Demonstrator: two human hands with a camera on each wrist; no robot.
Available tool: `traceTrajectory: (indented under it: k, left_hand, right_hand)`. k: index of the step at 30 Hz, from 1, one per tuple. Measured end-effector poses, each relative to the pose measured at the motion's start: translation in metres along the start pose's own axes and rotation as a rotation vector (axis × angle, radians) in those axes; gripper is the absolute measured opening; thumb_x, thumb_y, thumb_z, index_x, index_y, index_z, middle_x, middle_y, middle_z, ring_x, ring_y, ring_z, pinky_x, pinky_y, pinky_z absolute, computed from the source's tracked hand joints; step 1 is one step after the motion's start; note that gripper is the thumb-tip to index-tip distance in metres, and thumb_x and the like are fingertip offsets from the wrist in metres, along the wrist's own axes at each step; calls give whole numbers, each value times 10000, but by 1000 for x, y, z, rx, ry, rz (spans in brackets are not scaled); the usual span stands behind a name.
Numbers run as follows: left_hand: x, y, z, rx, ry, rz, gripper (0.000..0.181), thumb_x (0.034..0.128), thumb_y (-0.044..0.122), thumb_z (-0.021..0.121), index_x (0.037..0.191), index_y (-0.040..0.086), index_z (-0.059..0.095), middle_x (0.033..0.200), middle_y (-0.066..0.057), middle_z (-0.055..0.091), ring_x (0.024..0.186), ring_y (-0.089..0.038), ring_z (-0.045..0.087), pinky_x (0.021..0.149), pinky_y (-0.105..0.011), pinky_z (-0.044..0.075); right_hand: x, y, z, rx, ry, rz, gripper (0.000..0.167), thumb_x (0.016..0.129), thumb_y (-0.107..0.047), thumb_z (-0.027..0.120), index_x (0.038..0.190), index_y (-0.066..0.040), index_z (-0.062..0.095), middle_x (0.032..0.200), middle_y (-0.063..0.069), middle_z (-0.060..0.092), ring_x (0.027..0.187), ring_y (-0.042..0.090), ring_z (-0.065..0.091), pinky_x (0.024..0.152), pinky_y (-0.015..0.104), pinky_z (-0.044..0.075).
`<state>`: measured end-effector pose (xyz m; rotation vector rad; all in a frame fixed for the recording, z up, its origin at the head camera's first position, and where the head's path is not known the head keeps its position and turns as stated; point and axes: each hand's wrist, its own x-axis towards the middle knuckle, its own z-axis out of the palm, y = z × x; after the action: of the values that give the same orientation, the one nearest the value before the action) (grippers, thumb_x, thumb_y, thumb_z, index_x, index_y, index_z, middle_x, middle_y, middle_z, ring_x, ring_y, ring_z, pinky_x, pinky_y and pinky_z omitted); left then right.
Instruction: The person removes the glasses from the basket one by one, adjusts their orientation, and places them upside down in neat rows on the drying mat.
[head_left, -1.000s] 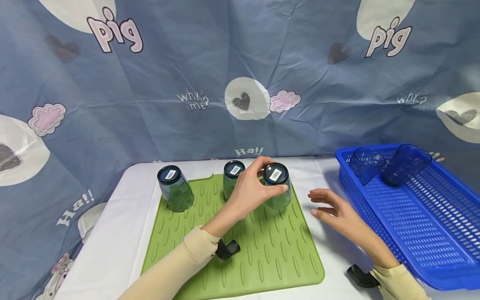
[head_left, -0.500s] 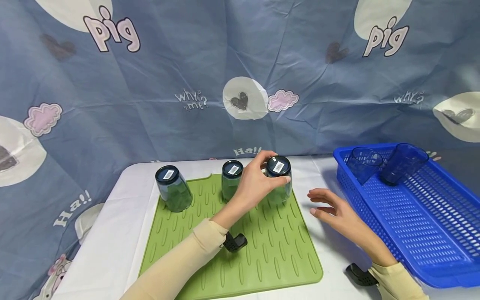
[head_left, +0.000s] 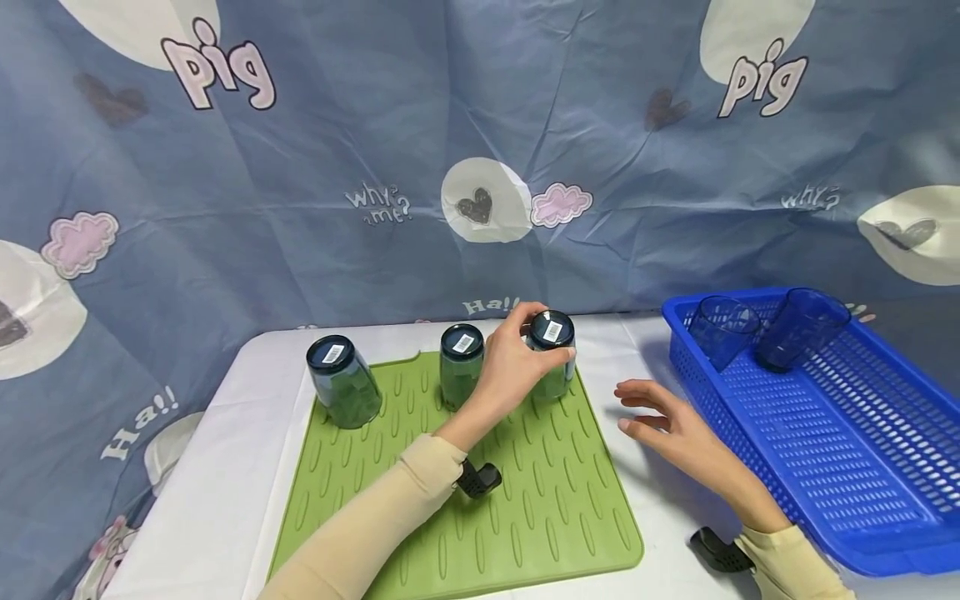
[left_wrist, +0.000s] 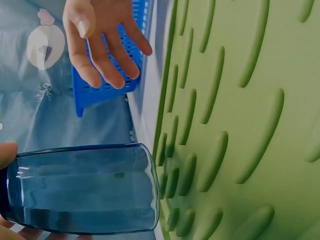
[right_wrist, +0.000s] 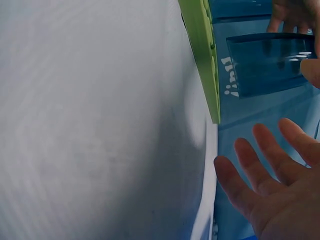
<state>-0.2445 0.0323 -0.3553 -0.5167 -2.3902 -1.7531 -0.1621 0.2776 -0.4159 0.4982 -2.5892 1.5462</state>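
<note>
My left hand grips an upside-down blue drinking glass near its base, thumb on the near side and fingers behind. This glass stands over the far right part of the green mat; whether its rim touches the mat I cannot tell. Two more glasses stand base up on the mat: a middle glass, partly hidden by the left hand, and a left glass. Between mat and basket hovers my right hand, fingers relaxed and holding nothing; its spread fingers show in the right wrist view.
A blue plastic basket lies on the right of the white table. Inside, at its far end, are a glass and another tilted glass. A patterned blue curtain hangs behind the table.
My left hand has moved the glass away from me, towards the mat's far right corner. The right hand stays nearly where it was. The head view shifts slightly.
</note>
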Motion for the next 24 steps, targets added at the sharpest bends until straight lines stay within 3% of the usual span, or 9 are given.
traceTrajectory:
  k: [7,18,24]
  left_hand:
    - [2,-6,4,9,25,-21,581,725,251,878,1233,237,597,1114,49,647,977,-138,606,861,-362,485]
    - [2,-13,10,-5,-21,-39,605,761,262,857,1294,204,573,1161,46,616,968,-132,604,822,-359,500]
    - [5,-16,10,-16,-47,-29,601,793,274,833,1316,173,556,1176,22,594,920,-138,607,777,-346,519]
  right_hand:
    - [0,0,0,-14,5,-9,445,949,-135,669,1345,-18,505,1307,181,557,1212,378,519,978,446,486]
    - [0,1,-2,-3,6,-45,417,957,-107,652,1333,4,509,1296,203,557,1198,367,533,974,436,492]
    - [0,2,-3,12,2,-24,435,955,-114,658,1340,10,501,1309,191,553,1209,373,522,980,447,484]
